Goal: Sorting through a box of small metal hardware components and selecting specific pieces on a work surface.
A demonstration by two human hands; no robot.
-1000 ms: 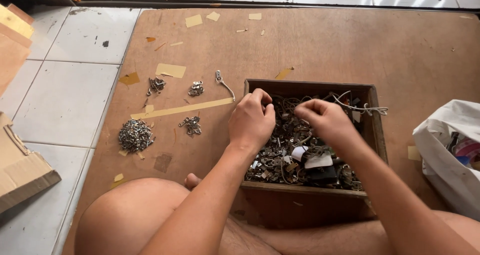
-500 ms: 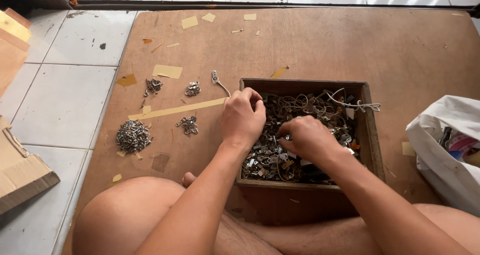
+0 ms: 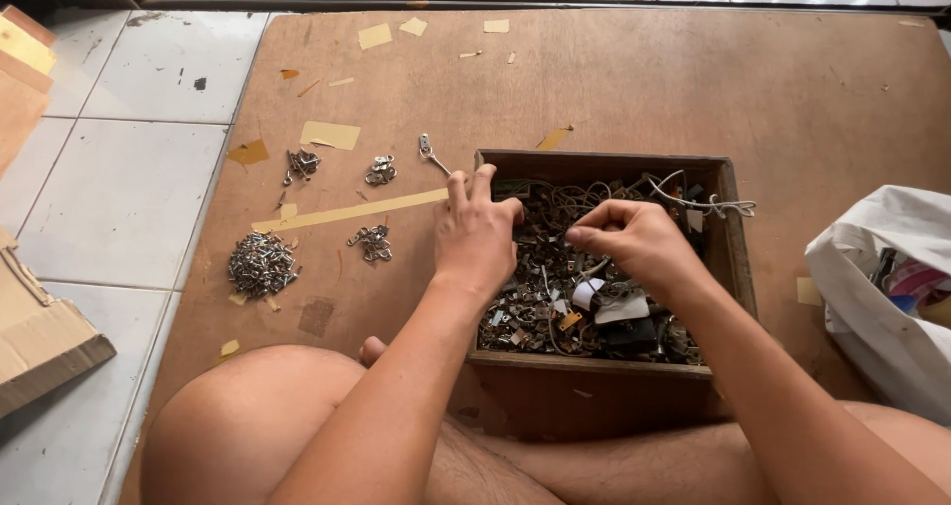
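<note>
A brown hardboard sheet [image 3: 614,79] on the floor carries four small heaps of silvery metal clips [image 3: 262,264] at left and a white plastic bag [image 3: 872,297] at right. Between them sits an open dark wooden box [image 3: 738,267] of mixed metal hardware [image 3: 540,302]. The left hand [image 3: 475,236] rests on the box's left rim, fingers loosely spread. The right hand [image 3: 634,240], over the hardware, has its grip pinched together; what it pinches is too small to tell.

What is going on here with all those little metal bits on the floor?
A person sits on a brown board on the floor with both hands in a wooden box full of mixed small metal hardware and wires. The right hand pinches something small from the jumble, too small to tell what; the left hand rests at the box's left edge, fingers partly spread. On the board to the left lie several small sorted heaps of metal parts, the biggest nearest the tiles. A white bag sits at the right.
</note>
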